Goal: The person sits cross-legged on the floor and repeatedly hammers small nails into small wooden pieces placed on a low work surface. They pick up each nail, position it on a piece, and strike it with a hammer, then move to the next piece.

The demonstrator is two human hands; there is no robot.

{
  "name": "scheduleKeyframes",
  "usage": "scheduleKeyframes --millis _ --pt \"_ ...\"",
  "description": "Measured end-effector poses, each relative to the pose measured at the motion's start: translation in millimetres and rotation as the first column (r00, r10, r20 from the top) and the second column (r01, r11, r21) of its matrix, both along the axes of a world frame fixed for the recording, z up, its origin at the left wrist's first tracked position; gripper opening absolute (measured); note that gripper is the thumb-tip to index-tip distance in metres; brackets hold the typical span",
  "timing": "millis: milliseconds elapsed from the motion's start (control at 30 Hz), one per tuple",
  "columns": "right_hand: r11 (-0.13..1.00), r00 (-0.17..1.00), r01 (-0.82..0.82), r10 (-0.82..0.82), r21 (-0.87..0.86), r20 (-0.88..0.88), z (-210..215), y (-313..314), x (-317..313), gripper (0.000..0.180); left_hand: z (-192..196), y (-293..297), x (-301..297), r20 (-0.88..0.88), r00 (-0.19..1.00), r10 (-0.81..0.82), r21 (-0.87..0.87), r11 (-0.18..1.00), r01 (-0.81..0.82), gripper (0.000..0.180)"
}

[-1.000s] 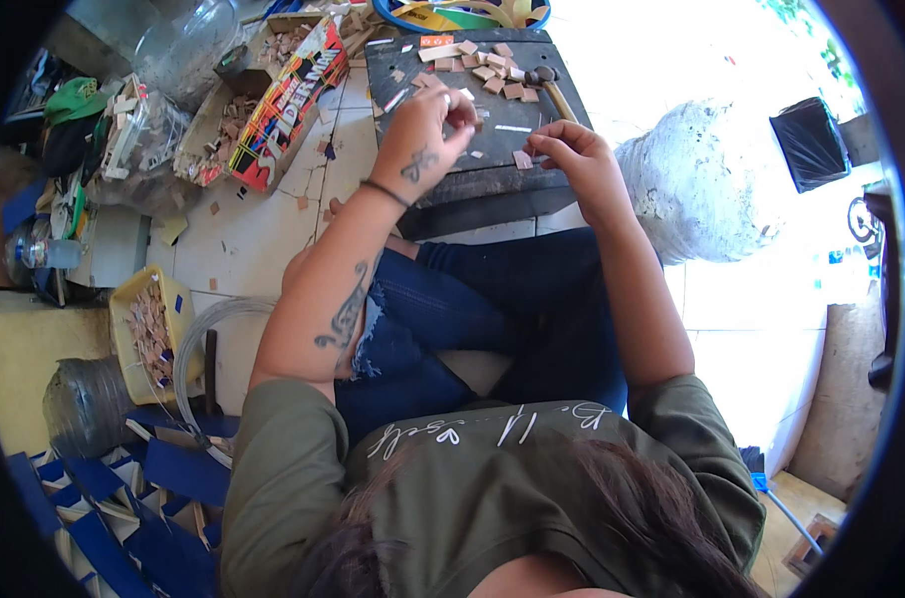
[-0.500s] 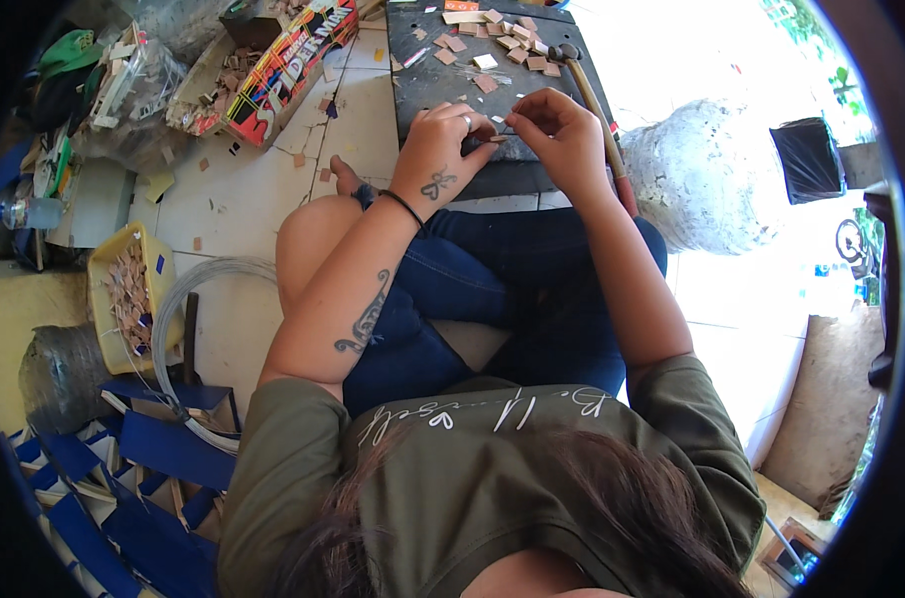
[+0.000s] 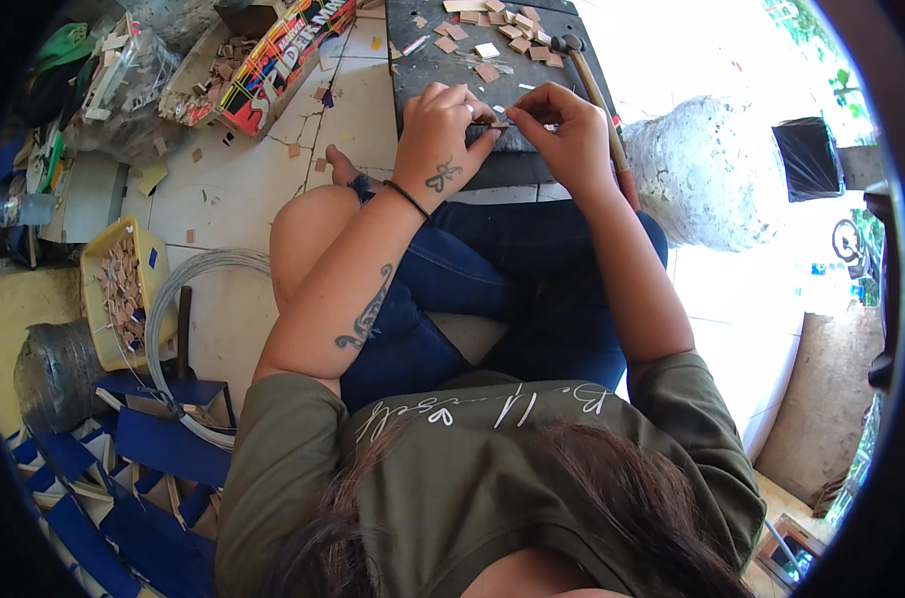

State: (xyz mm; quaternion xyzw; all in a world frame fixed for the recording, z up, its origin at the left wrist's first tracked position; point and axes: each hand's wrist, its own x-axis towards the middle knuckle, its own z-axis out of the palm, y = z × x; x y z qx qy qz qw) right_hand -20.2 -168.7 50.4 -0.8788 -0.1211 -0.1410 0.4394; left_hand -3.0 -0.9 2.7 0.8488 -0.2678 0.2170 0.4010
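Over the near end of a low black work board (image 3: 427, 75), my left hand (image 3: 438, 130) pinches a small thin wooden piece (image 3: 498, 125) between thumb and fingers. My right hand (image 3: 569, 128) meets it from the other side, thumb and forefinger pressed together at the piece's edge. Whatever sits in that right pinch is too small to name. Loose square wooden pieces (image 3: 486, 72) lie scattered farther up the board, with thin wire-like bits among them. Beside my right hand a hammer (image 3: 589, 85) rests along the board's right edge, handle toward me.
At the far left stands a colourful printed box (image 3: 283, 70) holding wooden pieces. A yellow tub (image 3: 156, 254) of wooden scraps, a coil of wire (image 3: 159, 309) and blue boxes (image 3: 168, 448) are at my left. A big pale rounded bundle (image 3: 706, 174) stands right of the board.
My hands stay together over the board's near end, with only a slight shift of the fingers. The wooden piece is still in my left hand. The whole view has shifted slightly.
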Motion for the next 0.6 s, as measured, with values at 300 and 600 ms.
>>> scheduleKeyframes --millis 300,600 --pt "1.0 1.0 -0.01 0.01 -0.026 -0.018 2.8 1.3 -0.8 0.014 -0.7 -1.1 -1.3 0.015 1.0 0.005 -0.005 1.0 -0.005 0.01" --pt "0.991 0.999 -0.034 0.03 -0.126 -0.034 4.6 -0.1 -1.1 0.012 -2.1 -1.7 -0.8 0.034 0.999 -0.001 -0.01 1.0 0.002 0.007"
